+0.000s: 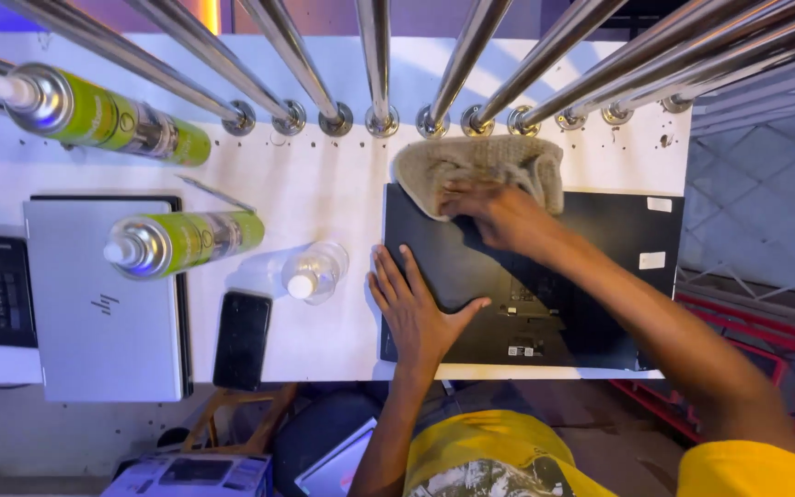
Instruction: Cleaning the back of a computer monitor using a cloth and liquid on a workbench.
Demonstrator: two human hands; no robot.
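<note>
While my left hand (416, 308) lies flat with fingers spread on the near-left corner of the black laptop (600, 276), pinning its underside-up shell to the white table (315, 175), my right hand (494, 213) presses a crumpled beige cloth (480, 166) against its far-left corner, fingers bent over the fabric. The laptop sits directly under both palms. A hard push could, I judge, slide the shell leftward into the clear plastic bottle (313, 271) just beside it, and then the black phone (241, 339), which overhangs the near edge, might drop.
</note>
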